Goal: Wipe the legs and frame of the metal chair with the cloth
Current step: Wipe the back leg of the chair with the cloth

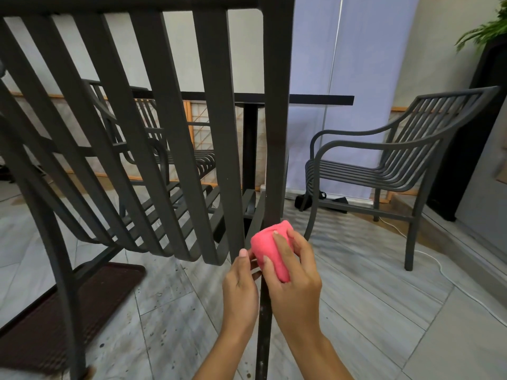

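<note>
A dark grey metal chair (164, 111) fills the left and middle of the view, seen from behind its slatted back. Its rear right leg (264, 338) runs down to the bottom edge. A pink cloth (270, 244) is wrapped around that leg just below the seat. My right hand (293, 272) grips the cloth from the right, fingers spread over it. My left hand (241, 283) is at the leg's left side, its thumb and fingertips pinching the cloth's edge. The leg below the cloth looks dusty and speckled.
A second metal chair (384, 165) stands at the right, a third (153, 149) behind the slats by a dark table (315, 99). A brown mat (82, 303) lies on the tiled floor at left. A white cable (439, 270) trails on the floor at right.
</note>
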Tool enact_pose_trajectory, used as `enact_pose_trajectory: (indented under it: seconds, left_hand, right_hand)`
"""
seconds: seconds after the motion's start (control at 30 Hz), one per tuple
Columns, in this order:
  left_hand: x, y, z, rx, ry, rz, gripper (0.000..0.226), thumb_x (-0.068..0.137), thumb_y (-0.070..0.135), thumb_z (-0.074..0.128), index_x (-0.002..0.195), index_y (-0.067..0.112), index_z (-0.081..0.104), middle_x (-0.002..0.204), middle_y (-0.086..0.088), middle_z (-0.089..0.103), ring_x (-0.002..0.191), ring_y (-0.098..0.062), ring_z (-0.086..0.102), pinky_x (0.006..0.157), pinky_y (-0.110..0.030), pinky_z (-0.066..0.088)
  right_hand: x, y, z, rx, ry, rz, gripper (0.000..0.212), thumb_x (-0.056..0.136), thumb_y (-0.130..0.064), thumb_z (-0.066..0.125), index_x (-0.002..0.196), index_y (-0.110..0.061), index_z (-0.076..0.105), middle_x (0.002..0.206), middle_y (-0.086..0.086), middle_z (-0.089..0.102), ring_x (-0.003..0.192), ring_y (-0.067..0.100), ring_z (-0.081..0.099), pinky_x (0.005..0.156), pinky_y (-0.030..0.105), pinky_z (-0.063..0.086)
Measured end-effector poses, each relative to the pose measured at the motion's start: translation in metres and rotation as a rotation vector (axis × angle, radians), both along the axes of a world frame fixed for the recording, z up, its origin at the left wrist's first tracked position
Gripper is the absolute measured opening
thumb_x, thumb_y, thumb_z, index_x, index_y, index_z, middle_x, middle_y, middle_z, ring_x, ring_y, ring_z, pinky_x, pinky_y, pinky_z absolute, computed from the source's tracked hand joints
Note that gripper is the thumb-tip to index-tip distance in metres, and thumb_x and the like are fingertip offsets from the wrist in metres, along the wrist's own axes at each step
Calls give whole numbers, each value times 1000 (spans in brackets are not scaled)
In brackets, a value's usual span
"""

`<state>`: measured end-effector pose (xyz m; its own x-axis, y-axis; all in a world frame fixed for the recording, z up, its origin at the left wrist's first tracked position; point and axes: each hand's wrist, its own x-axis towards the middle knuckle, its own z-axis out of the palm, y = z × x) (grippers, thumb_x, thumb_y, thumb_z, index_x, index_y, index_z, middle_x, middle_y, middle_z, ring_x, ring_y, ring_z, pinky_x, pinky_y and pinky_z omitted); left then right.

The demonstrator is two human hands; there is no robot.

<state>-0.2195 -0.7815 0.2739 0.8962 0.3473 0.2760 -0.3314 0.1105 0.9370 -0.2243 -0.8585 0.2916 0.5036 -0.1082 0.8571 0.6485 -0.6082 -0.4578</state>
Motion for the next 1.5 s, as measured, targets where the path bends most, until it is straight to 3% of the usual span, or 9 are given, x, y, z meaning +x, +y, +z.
enact_pose_trajectory:
  seconds: [0.1, 0.2, 0.37, 0.57, 0.77, 0.97, 1.17, 1.3, 1.5]
  left_hand:
    - [0, 0, -4, 4, 6, 18, 44, 98, 40, 27, 102, 25, 68, 97, 6, 73, 96, -7, 66, 84, -23, 51]
    - [1, 0, -9, 5, 23, 25, 47, 98, 41, 26, 101, 24, 69, 100, 3, 72, 100, -9, 65, 91, -33, 48]
    - [0, -2, -12, 11, 42, 21, 55, 85, 57, 25, 97, 29, 70, 98, 8, 73, 98, -3, 64, 86, -28, 48]
    - [0, -1, -14, 4, 47, 16, 54, 85, 54, 27, 100, 24, 69, 97, 3, 73, 97, -8, 66, 91, -34, 50]
    - [-1, -2, -14, -11, 58, 21, 57, 86, 52, 28, 105, 17, 68, 98, 0, 73, 96, -11, 66, 92, -36, 51]
    - [0, -2, -15, 12, 90, 52, 54, 94, 45, 27, 104, 12, 68, 94, -3, 73, 90, -10, 68, 85, -31, 54]
    - [0, -2, -16, 1, 112, 64, 48, 98, 40, 29, 98, 12, 69, 89, -5, 73, 82, -10, 69, 67, -17, 52]
    - [-1, -3, -15, -10, 99, 60, 45, 98, 38, 30, 97, 15, 69, 89, -3, 73, 85, -10, 69, 73, -23, 53]
    - [-1, -3, -17, -28, 101, 62, 43, 98, 39, 31, 91, 20, 69, 82, 1, 74, 80, -8, 69, 66, -18, 51]
  right_hand:
    - [-6, -4, 7, -47, -101, -44, 40, 74, -2, 75, 113, -3, 64, 120, 19, 53, 107, 30, 56, 76, 43, 57]
    - [-11, -2, 23, -53, -185, -55, 37, 77, -9, 68, 114, -4, 64, 122, 11, 46, 110, 27, 52, 80, 42, 56]
    - [-1, 10, 58, -71, -203, -83, 35, 81, -9, 69, 115, -4, 63, 124, 21, 50, 112, 33, 51, 87, 41, 53]
    - [15, 19, 59, -62, -160, -158, 36, 79, -10, 73, 113, -2, 65, 124, 24, 54, 111, 38, 54, 91, 38, 46]
    - [18, 21, 50, -52, -160, -185, 38, 73, -10, 77, 108, -3, 67, 117, 23, 58, 105, 37, 59, 84, 36, 49]
    - [16, 18, 36, -80, -143, -199, 39, 67, -7, 80, 104, -5, 68, 111, 23, 60, 97, 37, 61, 77, 34, 51]
    - [15, 17, 22, -115, -106, -207, 38, 65, -6, 81, 101, -6, 70, 108, 22, 61, 92, 34, 61, 75, 27, 48]
    - [14, 16, 9, -138, -88, -207, 38, 64, -7, 82, 100, -6, 70, 108, 21, 62, 90, 32, 62, 73, 27, 50]
    - [15, 14, -4, -144, -64, -197, 40, 63, -7, 83, 101, -5, 70, 107, 21, 62, 87, 32, 62, 70, 32, 54]
